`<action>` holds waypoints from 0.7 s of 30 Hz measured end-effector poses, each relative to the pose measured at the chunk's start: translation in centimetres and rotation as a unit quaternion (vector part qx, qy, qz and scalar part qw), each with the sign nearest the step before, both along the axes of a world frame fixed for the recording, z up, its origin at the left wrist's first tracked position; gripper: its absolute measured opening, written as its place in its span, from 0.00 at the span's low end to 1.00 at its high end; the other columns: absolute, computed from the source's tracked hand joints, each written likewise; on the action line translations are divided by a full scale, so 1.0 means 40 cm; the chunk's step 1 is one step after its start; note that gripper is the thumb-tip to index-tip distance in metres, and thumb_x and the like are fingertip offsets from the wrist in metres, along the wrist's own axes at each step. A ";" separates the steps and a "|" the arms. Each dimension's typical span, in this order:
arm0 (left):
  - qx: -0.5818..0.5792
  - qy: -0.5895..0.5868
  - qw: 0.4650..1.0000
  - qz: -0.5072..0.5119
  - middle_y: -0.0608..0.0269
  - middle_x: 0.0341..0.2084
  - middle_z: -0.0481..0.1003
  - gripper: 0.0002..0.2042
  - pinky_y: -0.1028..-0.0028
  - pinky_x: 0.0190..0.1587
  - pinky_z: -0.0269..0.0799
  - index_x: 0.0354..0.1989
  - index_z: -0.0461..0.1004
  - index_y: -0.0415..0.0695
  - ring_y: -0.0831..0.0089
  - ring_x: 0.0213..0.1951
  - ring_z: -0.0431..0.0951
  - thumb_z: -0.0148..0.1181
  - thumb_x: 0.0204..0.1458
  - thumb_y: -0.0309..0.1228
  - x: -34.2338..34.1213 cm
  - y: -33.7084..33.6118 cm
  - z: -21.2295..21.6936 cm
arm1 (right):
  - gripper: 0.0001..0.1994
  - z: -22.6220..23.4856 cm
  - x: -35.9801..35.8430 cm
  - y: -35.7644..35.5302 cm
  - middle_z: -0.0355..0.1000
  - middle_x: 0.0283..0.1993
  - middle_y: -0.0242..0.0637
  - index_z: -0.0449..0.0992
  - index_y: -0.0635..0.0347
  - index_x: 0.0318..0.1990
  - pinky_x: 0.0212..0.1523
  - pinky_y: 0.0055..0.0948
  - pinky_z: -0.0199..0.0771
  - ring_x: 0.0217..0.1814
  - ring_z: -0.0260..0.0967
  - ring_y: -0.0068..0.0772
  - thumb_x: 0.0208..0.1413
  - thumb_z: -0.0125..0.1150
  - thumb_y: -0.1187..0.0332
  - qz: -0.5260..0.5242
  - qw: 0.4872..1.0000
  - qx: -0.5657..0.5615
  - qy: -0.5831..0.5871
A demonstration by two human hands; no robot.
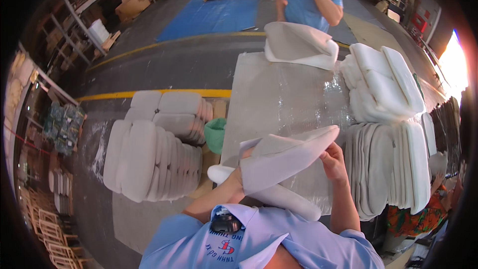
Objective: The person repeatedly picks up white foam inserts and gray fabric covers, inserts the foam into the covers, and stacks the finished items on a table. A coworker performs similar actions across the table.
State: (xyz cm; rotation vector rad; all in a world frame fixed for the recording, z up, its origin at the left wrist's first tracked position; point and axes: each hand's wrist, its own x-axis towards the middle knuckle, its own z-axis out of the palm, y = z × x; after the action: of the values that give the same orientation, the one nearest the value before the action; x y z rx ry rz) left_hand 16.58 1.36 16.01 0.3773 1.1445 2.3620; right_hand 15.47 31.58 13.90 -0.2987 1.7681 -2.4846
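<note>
Head view: right hand [334, 164] pinches a pale cover [284, 162] between fingers; left hand [247, 154] is mostly covered, its hold unclear.

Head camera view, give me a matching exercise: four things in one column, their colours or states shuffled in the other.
Column one:
1. right hand
2. floor line
3. large floor sheet
4. bag-like item beside the table's left edge

Column two:
A. blue
B. green
C. pinching the pale fabric piece
D. yellow

Pairs: 1-C, 2-D, 3-A, 4-B
</note>
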 end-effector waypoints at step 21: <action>0.149 -0.094 0.982 -0.067 0.54 0.59 0.79 0.28 0.62 0.63 0.76 0.67 0.71 0.36 0.64 0.59 0.81 0.65 0.64 0.41 -0.013 0.028 0.001 | 0.07 -0.042 0.027 0.054 0.76 0.41 0.24 0.77 0.59 0.46 0.49 0.20 0.65 0.43 0.67 0.14 0.74 0.59 0.66 -0.154 0.988 -0.010 0.002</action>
State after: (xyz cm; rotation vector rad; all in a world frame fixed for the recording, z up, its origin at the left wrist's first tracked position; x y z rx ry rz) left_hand 16.06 2.48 16.04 0.3131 0.6596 2.3925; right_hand 16.57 33.74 12.21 -0.0322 1.9231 -2.7056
